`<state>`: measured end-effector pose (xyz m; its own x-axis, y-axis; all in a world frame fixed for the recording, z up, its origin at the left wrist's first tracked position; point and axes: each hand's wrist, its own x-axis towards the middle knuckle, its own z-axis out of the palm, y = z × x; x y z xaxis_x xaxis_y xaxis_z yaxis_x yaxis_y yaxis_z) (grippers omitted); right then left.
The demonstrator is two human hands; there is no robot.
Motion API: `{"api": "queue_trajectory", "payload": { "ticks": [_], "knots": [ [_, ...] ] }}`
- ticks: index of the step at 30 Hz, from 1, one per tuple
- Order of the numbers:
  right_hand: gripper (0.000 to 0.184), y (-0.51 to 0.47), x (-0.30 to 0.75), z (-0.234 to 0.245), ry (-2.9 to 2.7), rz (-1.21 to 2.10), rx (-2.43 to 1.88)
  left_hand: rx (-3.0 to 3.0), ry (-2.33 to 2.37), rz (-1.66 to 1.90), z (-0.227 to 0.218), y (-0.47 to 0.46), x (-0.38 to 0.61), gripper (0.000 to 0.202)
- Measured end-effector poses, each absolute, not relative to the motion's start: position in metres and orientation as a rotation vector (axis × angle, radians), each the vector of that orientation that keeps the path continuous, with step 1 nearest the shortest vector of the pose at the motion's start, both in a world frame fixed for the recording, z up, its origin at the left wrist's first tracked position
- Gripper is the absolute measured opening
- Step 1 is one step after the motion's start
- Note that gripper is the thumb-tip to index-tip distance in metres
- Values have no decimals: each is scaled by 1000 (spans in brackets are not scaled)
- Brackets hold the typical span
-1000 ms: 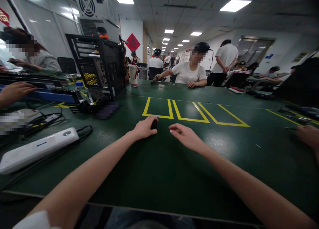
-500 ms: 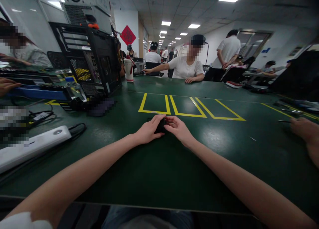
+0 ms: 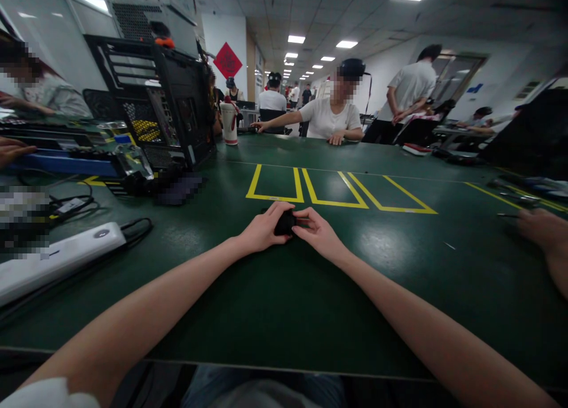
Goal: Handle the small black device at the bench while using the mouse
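A small black object sits between my two hands, just above the green table. My left hand curls around its left side with fingers closed on it. Meeting it from the right, my right hand pinches the same object with thumb and fingers. Most of the object is hidden by my fingers, so its shape is unclear. Both hands hover just in front of the yellow taped boxes.
An open black computer case stands at the back left, beside cables and a white power strip. A white cup stands behind it. Another person's hand rests at the right edge. A seated person faces me across the table.
A second ago only my left hand held the black object while my right hand lay apart. My right hand moved in and closed on it, and both hands lifted it slightly.
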<state>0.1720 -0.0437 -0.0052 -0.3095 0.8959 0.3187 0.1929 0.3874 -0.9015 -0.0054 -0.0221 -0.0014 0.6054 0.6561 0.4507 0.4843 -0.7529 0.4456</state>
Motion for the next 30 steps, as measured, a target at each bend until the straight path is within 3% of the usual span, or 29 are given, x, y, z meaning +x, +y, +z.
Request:
{"api": "queue_trajectory", "payload": {
  "ticks": [4, 9, 22, 30],
  "knots": [
    [17, -37, 171, -10, -1662, 1023, -934, 2549, 940, 897, -3, -20, -5, 61],
    [29, -30, 173, -13, -1647, 1022, -992, 2543, 947, 898, -4, -19, -4, 63],
    [20, -34, 173, -12, -1625, 1106, -941, 2541, 947, 907, -5, -18, -4, 62],
    [32, -31, 175, -11, -1652, 1150, -1010, 2530, 957, 885, -2, -20, -4, 61]
  ]
}}
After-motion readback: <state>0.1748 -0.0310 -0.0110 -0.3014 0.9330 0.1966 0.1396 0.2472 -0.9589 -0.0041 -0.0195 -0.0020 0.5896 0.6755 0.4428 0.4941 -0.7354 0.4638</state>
